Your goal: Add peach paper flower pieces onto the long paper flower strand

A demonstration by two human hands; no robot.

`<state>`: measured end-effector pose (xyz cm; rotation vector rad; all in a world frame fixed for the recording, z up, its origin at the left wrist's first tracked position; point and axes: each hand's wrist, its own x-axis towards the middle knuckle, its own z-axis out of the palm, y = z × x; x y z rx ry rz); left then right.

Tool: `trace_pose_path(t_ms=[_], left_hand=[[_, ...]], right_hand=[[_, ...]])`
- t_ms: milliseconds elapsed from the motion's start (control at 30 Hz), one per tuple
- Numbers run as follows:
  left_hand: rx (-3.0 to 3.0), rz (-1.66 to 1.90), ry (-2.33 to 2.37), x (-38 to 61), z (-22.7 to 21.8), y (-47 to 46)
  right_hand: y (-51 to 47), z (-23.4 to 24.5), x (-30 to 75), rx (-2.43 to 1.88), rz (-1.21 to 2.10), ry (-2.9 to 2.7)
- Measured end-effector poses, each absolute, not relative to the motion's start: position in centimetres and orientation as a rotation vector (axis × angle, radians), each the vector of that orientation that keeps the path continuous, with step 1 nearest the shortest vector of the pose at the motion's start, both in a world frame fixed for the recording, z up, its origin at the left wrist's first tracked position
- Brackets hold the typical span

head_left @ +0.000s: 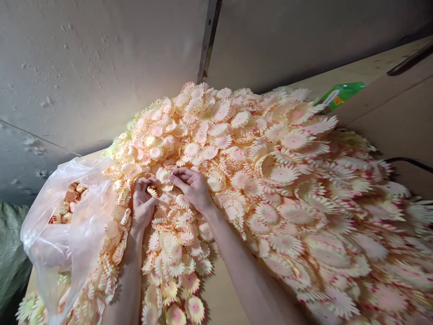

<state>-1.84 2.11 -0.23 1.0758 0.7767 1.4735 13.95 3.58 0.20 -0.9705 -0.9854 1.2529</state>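
Observation:
A large heap of cream and pink fabric flower petals [270, 180] covers the wooden table [389, 113]. My left hand [142, 203] rests on the heap's near left side, fingers curled and pinched on a small petal piece [152, 191]. Right beside it, almost touching, my right hand [191, 186] has its fingers bent and pressed together on flower petals at the heap's surface. What exactly the right fingers grip is hidden among the petals.
A clear plastic bag [67, 225] holding orange-pink flower pieces lies at the left table edge. A green packet [340, 95] sits behind the heap at the upper right. A grey concrete wall [101, 67] rises behind. Dark cables run along the right side.

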Motion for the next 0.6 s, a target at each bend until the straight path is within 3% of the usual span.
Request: trace_pose_path(t_ms=[267, 600], left_hand=[[1.091, 1.447, 0.857, -1.9, -0.1, 1.9], [1.179, 1.362, 0.949, -1.9, -0.3, 1.9]], right_hand=[[3.1, 0.7, 14.6, -0.94, 1.045, -1.05], [2.4, 1.5, 13.9, -0.789, 1.28, -1.354]])
